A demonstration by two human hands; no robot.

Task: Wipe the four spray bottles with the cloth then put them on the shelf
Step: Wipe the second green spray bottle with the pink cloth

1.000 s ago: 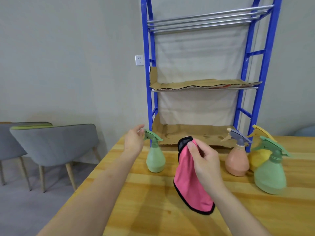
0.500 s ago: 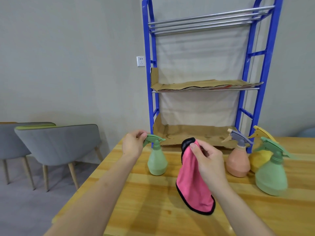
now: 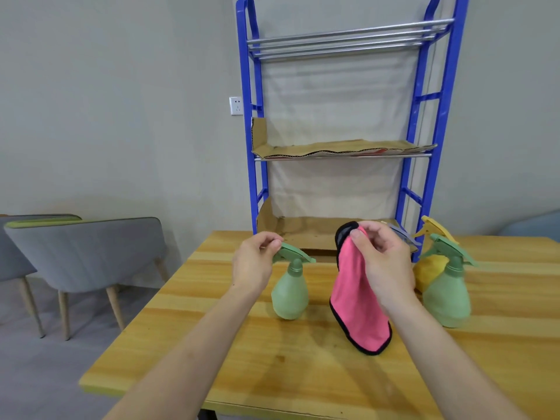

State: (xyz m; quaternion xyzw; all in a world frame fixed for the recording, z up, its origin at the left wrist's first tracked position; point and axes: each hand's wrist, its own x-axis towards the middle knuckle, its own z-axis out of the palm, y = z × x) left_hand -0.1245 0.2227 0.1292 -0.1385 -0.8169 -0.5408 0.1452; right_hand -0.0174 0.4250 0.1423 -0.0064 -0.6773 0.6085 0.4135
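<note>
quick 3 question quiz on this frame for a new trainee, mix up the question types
1. True or false: the pink black-edged cloth hangs from the left hand.
2. Which part of the small green plastic spray bottle does the left hand pinch? A) base B) trigger head C) belly
3. Fill in: the number of spray bottles standing on the blue metal shelf is ___.
Key: 1 false, the right hand holds it; 2 B; 3 zero.
</note>
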